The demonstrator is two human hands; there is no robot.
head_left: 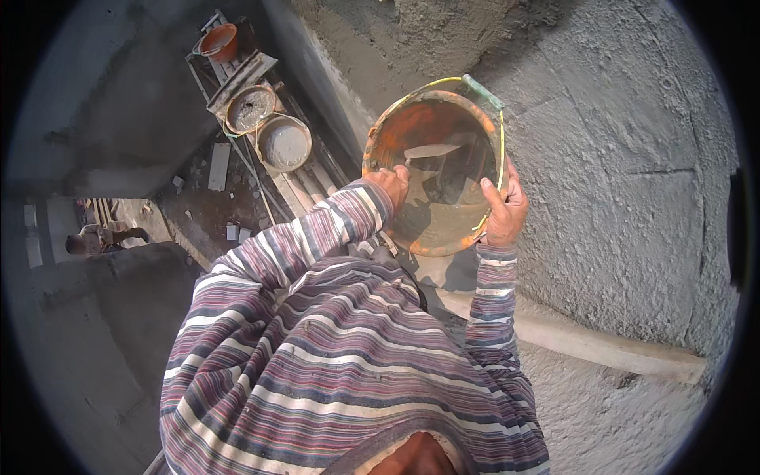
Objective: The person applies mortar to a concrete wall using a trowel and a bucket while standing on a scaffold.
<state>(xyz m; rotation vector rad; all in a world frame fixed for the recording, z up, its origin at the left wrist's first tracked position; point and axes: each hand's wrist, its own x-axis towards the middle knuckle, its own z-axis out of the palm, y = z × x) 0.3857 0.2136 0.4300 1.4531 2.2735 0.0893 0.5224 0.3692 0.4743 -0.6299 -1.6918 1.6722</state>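
Observation:
An orange bucket, smeared with grey cement, is tilted so its inside faces me. A yellow wire handle with a green grip runs along its rim. My right hand grips the rim on the right, thumb toward the inside. At the left side of the mouth, my left hand is closed around a trowel, whose handle the fingers mostly hide. The pale trowel blade reaches into the bucket. Wet grey mortar coats the inside; how much is there I cannot tell.
Several more buckets stand on planks at the upper left: an orange one and two with grey mix. A rough plastered wall rises at right, above a pale ledge. Another person is far left.

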